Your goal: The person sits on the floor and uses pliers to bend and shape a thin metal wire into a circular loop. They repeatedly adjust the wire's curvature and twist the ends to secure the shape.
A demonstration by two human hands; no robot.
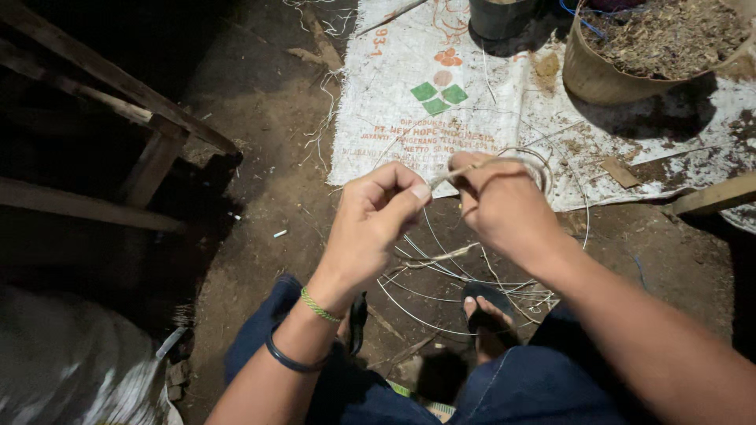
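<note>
Beyond both hands, a woven sack (472, 102) and basket (606, 75) lie.

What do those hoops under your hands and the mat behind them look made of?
Hoops: thin bare metal wire by the look, pale with a dull glint, holding smooth curves. Mat: a white woven plastic sack laid flat, judging by the frayed threads at its edge. Strip pinched between left hand and right hand: pale, possibly cane.

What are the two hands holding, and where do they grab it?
Both hands pinch a thin pale strip between them: left hand at one end, right hand just beside it.
</note>
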